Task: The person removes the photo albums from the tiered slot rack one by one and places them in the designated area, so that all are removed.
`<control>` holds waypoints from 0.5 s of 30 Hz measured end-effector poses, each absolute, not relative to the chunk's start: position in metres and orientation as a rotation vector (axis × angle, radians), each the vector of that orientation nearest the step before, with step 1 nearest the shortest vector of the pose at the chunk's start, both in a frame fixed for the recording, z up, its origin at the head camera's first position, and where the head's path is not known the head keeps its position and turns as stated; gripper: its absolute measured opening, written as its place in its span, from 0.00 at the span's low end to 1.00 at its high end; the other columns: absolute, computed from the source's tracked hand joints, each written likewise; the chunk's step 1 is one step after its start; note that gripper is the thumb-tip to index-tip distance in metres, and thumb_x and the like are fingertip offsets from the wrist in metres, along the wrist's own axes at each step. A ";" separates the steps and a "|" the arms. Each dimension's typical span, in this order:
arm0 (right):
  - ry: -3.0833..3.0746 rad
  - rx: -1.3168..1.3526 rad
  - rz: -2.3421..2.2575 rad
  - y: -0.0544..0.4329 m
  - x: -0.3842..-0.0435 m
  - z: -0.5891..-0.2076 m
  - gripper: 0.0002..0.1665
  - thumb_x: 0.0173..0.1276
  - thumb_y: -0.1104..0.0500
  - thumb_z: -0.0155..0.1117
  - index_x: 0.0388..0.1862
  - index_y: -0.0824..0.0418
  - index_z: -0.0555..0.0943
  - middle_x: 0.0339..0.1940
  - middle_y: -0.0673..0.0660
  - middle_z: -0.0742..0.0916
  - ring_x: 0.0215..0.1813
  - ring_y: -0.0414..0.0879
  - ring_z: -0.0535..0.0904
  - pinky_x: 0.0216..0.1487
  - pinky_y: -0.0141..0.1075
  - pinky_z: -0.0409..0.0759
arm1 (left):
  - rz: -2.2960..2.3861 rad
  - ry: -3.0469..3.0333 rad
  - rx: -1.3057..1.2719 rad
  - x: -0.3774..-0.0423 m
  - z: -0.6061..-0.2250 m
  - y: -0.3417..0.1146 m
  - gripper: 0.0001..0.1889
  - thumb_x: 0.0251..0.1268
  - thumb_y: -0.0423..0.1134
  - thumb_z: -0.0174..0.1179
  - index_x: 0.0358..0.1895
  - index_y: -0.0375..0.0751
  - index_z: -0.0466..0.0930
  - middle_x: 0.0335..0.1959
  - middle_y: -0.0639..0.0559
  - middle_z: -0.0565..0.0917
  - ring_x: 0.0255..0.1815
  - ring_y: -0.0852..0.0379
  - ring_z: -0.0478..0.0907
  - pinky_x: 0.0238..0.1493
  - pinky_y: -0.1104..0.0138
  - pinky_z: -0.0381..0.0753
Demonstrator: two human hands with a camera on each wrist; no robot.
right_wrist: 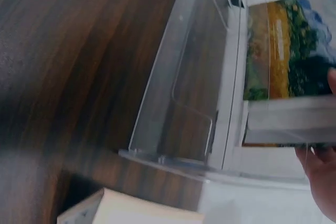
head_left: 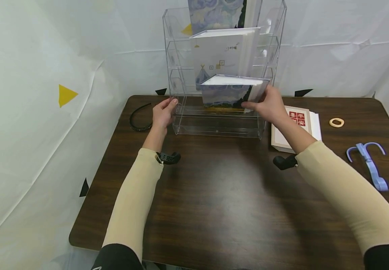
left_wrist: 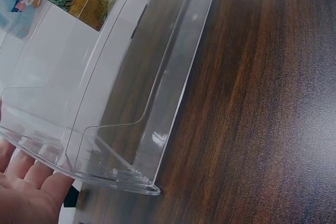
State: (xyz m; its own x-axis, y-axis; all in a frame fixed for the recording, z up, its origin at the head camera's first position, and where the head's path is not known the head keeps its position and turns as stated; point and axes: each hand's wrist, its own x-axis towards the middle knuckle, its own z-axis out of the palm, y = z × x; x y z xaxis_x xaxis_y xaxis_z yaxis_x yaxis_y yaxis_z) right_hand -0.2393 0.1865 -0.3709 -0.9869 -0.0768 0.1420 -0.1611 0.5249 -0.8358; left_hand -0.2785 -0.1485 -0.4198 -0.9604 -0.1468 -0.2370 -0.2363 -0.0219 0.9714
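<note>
A clear acrylic tiered rack (head_left: 218, 132) stands at the back of the table. At its left side, my left hand (head_left: 162, 112) grips the side panel; in the left wrist view the fingers (left_wrist: 37, 174) lie along the panel's outer edge. My right hand (head_left: 269, 105) holds a thick book with a landscape painting on its cover (head_left: 223, 93) by its right end, thumb on the front. That book sits in a lower tier, its painted cover also showing in the right wrist view. Behind it stands a white book with a tent drawing (head_left: 218, 52), and higher up another painted book (head_left: 214, 15).
Right of the rack lies a stack of books with red Chinese characters on top (head_left: 297, 118), under my right forearm. Farther right are a wooden ring (head_left: 336, 122) and a blue folding hanger (head_left: 370, 165). A black coiled cord (head_left: 140, 127) lies left of the rack.
</note>
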 end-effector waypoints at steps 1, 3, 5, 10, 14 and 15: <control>-2.686 0.219 1.456 0.187 -0.240 -0.372 0.34 0.58 0.62 0.77 0.61 0.68 0.73 0.56 0.67 0.81 0.57 0.58 0.78 0.54 0.51 0.76 | 2.159 2.151 -0.419 -0.279 -0.419 -0.149 0.24 0.66 0.49 0.64 0.62 0.43 0.78 0.61 0.50 0.79 0.63 0.55 0.73 0.61 0.53 0.74; -2.704 0.242 1.419 0.188 -0.242 -0.374 0.32 0.56 0.61 0.78 0.58 0.67 0.76 0.54 0.66 0.83 0.55 0.57 0.79 0.53 0.51 0.76 | 2.156 2.148 -0.411 -0.279 -0.419 -0.149 0.24 0.67 0.49 0.64 0.63 0.43 0.78 0.61 0.50 0.78 0.63 0.55 0.73 0.61 0.53 0.73; -2.694 0.267 1.395 0.188 -0.243 -0.377 0.31 0.56 0.61 0.78 0.57 0.67 0.77 0.53 0.66 0.84 0.56 0.56 0.79 0.54 0.51 0.76 | 2.157 2.148 -0.410 -0.279 -0.419 -0.149 0.24 0.67 0.49 0.64 0.63 0.43 0.78 0.61 0.50 0.79 0.63 0.55 0.73 0.61 0.53 0.73; -2.610 0.280 1.323 0.183 -0.239 -0.382 0.27 0.55 0.60 0.79 0.52 0.67 0.81 0.50 0.65 0.86 0.53 0.55 0.81 0.51 0.49 0.76 | 2.149 2.150 -0.421 -0.279 -0.421 -0.150 0.24 0.67 0.49 0.64 0.63 0.44 0.78 0.61 0.51 0.79 0.62 0.56 0.73 0.59 0.55 0.75; -2.544 0.263 1.310 0.179 -0.231 -0.368 0.22 0.57 0.58 0.78 0.46 0.67 0.83 0.45 0.65 0.87 0.50 0.55 0.82 0.48 0.47 0.77 | 2.157 2.139 -0.415 -0.280 -0.422 -0.150 0.24 0.67 0.50 0.64 0.62 0.44 0.78 0.60 0.50 0.79 0.61 0.55 0.74 0.58 0.55 0.75; -2.527 0.261 1.323 0.179 -0.229 -0.363 0.22 0.57 0.58 0.78 0.46 0.67 0.83 0.46 0.65 0.87 0.50 0.54 0.83 0.48 0.45 0.78 | 2.161 2.137 -0.414 -0.280 -0.422 -0.150 0.24 0.66 0.50 0.64 0.62 0.44 0.78 0.60 0.50 0.79 0.61 0.55 0.74 0.58 0.54 0.75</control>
State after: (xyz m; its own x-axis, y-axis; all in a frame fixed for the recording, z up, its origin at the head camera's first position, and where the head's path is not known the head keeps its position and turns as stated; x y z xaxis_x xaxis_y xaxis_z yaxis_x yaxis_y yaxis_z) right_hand -0.2285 0.1789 -0.3626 -0.9454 -0.0313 0.3245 -0.2845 0.5653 -0.7743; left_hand -0.2803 -0.1497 -0.4219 -0.9608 -0.1354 -0.2418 -0.2403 -0.0277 0.9703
